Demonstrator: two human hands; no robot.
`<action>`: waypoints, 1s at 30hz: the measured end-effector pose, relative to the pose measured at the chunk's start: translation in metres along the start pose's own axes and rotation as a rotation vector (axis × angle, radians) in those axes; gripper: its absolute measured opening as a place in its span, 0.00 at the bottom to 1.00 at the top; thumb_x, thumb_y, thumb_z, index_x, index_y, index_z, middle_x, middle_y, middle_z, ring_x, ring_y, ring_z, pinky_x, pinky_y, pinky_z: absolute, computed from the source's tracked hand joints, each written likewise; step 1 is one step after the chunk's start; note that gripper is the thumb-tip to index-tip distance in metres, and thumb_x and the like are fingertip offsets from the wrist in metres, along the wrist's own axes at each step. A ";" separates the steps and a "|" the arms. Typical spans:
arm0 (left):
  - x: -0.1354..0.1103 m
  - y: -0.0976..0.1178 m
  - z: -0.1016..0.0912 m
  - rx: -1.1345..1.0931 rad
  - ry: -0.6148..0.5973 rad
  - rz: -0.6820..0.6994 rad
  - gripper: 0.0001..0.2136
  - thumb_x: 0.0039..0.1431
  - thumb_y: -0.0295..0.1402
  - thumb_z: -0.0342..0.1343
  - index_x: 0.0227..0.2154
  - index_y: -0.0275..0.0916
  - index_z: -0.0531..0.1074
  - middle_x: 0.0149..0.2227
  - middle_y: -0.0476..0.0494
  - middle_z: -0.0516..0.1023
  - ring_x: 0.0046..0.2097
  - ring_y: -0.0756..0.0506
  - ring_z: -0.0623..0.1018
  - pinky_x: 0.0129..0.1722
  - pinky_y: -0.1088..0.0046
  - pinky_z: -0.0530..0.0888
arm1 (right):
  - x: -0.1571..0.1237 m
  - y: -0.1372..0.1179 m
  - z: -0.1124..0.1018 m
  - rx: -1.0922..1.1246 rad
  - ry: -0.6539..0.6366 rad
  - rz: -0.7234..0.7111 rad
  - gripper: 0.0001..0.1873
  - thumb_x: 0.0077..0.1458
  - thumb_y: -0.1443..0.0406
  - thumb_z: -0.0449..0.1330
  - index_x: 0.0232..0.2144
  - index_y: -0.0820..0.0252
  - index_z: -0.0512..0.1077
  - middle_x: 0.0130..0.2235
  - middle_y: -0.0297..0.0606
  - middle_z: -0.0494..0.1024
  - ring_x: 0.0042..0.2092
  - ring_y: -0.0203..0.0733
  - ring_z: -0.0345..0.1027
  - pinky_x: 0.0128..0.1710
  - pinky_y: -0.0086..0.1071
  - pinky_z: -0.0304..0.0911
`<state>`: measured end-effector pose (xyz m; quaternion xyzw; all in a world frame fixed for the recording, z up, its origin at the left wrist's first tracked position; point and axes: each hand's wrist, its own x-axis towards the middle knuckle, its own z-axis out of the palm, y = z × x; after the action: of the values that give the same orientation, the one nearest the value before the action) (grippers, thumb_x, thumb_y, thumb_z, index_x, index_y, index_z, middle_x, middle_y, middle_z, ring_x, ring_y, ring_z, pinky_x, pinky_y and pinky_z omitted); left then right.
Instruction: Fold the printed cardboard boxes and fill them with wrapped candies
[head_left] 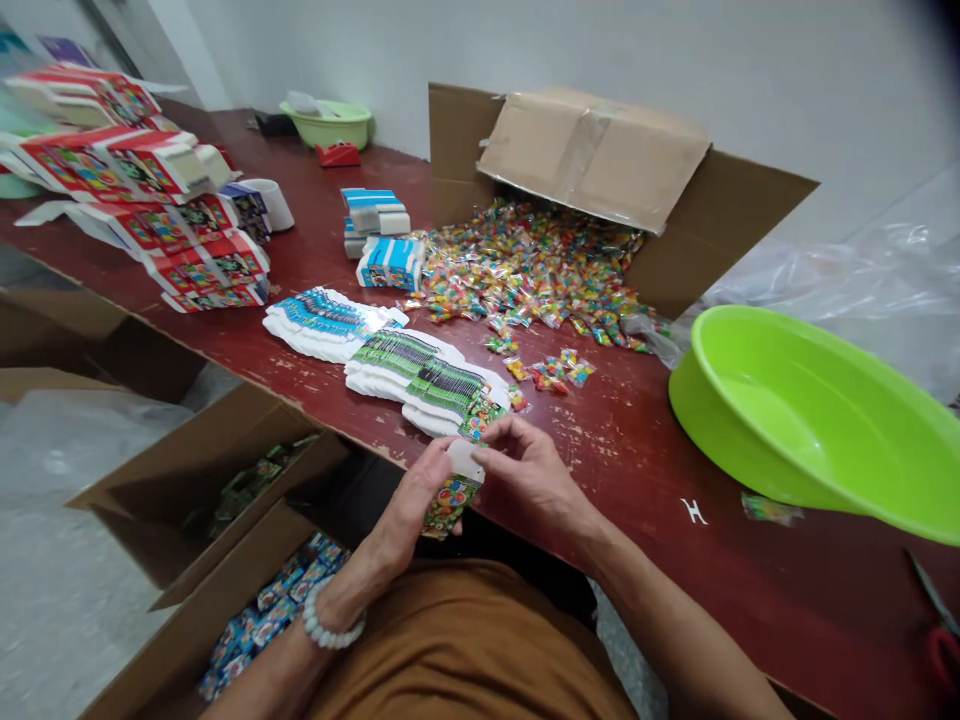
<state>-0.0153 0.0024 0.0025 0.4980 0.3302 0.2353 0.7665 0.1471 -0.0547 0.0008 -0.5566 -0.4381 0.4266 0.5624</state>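
My left hand (412,500) is closed around a small green printed candy box (451,500), held upright just off the table's front edge. The white end flap (466,458) of this box stands up. At that flap my right hand (529,470) pinches with thumb and forefinger. Just beyond my hands lies a fanned row of flattened green boxes (420,375), with a row of blue ones (326,322) behind it. A few wrapped candies (551,372) lie to the right of the green row.
A cardboard carton (592,160) spills a heap of wrapped candies (525,265). A green basin (750,420) stands right, near scissors (934,600). Red boxes (202,260) are stacked left, and blue bundles (390,262) sit mid-table. Below the edge, open cartons (225,610) hold blue and green boxes.
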 end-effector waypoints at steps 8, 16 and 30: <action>0.000 -0.005 0.005 -0.165 0.082 0.031 0.22 0.57 0.43 0.60 0.51 0.38 0.67 0.32 0.49 0.76 0.24 0.50 0.75 0.17 0.78 0.74 | -0.006 0.006 0.013 0.149 -0.108 0.114 0.14 0.54 0.54 0.66 0.38 0.56 0.74 0.34 0.34 0.76 0.30 0.35 0.67 0.30 0.29 0.66; -0.006 0.001 -0.001 -0.486 -0.087 -0.172 0.21 0.62 0.47 0.52 0.53 0.40 0.69 0.29 0.47 0.76 0.21 0.49 0.75 0.17 0.75 0.74 | -0.006 -0.003 0.006 -0.289 -0.109 -0.333 0.05 0.58 0.63 0.62 0.33 0.51 0.80 0.35 0.40 0.81 0.38 0.45 0.75 0.39 0.39 0.70; -0.006 -0.003 -0.013 -0.275 0.064 -0.139 0.29 0.60 0.52 0.54 0.57 0.37 0.73 0.25 0.44 0.79 0.22 0.48 0.75 0.17 0.77 0.72 | 0.009 -0.005 0.030 0.095 -0.205 0.067 0.08 0.52 0.62 0.67 0.25 0.59 0.76 0.35 0.37 0.80 0.23 0.32 0.65 0.24 0.30 0.63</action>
<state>-0.0286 0.0052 -0.0023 0.3568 0.3528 0.2404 0.8309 0.1206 -0.0384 0.0058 -0.4973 -0.4538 0.5200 0.5257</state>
